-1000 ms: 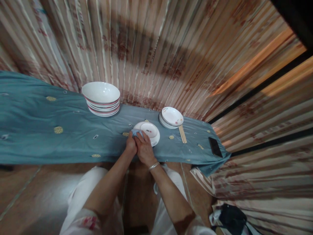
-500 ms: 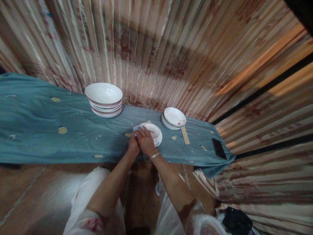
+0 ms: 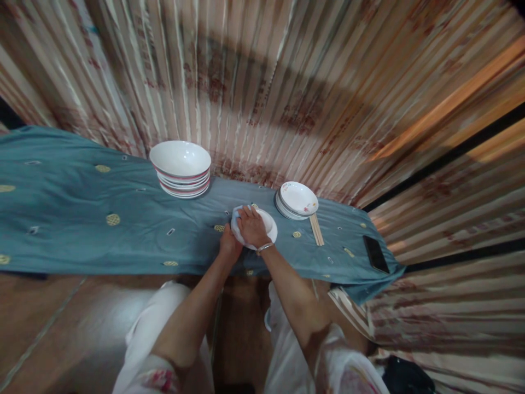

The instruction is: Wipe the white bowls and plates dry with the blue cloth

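A white plate [image 3: 270, 227] with a raised rim lies on the cloth-covered table near its front edge. My left hand [image 3: 231, 244] grips the plate's near left rim, fingers closed. Over the plate's left part rests my right hand [image 3: 252, 227], pressing a pale blue cloth [image 3: 235, 219] against it. Much of the cloth and the plate's middle are hidden under this hand. Just beyond, to the right, stands a stack of small floral plates [image 3: 298, 198], with wooden chopsticks [image 3: 316, 230] beside it.
Large white bowls with red-edged rims [image 3: 180, 158] are stacked at the back left. A black phone [image 3: 375, 254] lies at the table's right end. A teal patterned tablecloth [image 3: 139, 235] covers the narrow table, and a striped curtain [image 3: 246, 82] hangs behind it.
My right hand has shifted right across the plate, apart from my left hand, its fingers now flatter on the cloth. My left hand stays at the rim. The view has turned slightly left.
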{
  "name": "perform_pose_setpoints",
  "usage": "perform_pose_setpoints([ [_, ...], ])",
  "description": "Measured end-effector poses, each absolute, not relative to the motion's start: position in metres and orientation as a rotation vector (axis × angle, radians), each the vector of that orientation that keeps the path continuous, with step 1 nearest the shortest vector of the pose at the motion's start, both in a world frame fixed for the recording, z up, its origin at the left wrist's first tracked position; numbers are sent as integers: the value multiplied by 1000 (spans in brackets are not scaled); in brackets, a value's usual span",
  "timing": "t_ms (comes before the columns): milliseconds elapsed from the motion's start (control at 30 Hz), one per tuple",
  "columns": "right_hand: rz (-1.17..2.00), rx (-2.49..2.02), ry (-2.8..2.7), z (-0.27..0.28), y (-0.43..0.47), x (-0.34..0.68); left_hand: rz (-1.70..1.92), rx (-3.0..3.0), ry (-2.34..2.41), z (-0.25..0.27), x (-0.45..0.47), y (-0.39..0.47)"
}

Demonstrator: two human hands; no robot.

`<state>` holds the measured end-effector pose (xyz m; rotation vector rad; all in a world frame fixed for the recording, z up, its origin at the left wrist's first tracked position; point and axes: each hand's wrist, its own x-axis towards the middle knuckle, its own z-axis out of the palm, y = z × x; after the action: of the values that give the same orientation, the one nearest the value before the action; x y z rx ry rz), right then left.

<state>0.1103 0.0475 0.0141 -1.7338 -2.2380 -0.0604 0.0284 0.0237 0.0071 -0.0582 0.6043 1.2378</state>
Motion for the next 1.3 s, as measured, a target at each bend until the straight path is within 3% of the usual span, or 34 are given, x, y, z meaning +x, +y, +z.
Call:
perform_pose_setpoints([
  [500,-26,-1952,-2119,8,65,153,1211,-82,660,25,28,19],
  [1300,-23,-1997,-2027,3,-4,180,1220,-91,748,28,28,18],
])
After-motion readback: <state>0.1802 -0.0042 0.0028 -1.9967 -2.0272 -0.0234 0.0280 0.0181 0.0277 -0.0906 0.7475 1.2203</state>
